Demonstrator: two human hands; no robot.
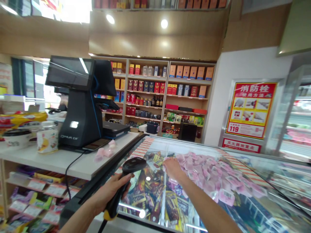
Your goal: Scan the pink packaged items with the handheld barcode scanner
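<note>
My left hand (110, 191) is wrapped around the handle of a black and yellow barcode scanner (134, 164), its head tilted up and to the right. A cable runs down from the handle's base. Over the glass top of a chest freezer (155, 142), my right hand (173, 166) has its fingers curled together at the left edge of a pile of small pink packets with barcode labels (211, 171). A pale pink edge shows at its fingertips, apparently one such packet, mostly hidden by the fingers. Wrapped frozen goods (152, 191) show through the glass below.
On the white counter (85, 165) at left stand a cash register with a screen (80, 106), a lidded cup (17, 139) and a jar (48, 139). Several pink packets (105, 152) lie at its edge. Shelves of boxed bottles (145, 85) line the back wall.
</note>
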